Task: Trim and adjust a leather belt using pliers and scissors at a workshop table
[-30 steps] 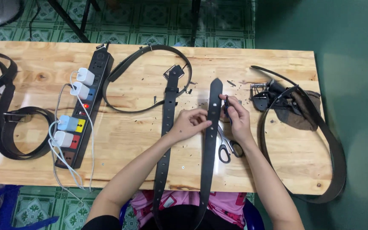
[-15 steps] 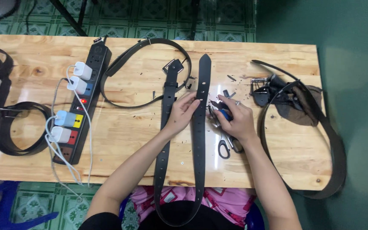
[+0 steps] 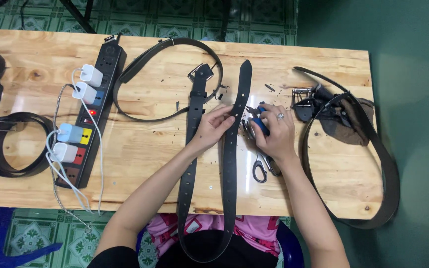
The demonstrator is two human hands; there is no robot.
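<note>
Two hands work at the middle of a wooden table (image 3: 140,149). Left hand (image 3: 213,128) lies on a black belt (image 3: 230,149), fingers pinching its edge and pressing it to the wood. Right hand (image 3: 273,130) is closed around a blue-handled punch tool (image 3: 258,119) just beside the belt's right edge. This belt runs up the table, its tip near the far edge, and loops down over the person's lap into a second strap (image 3: 192,144) with a buckle at its top. Scissors (image 3: 261,166) lie under the right wrist. Further right sit a loose belt (image 3: 373,159) and a brown cloth (image 3: 346,121); left, a power strip (image 3: 93,111) with chargers. Dark specks dot the pale wood. Green patterned tiles (image 3: 175,20) cover the floor.
</note>
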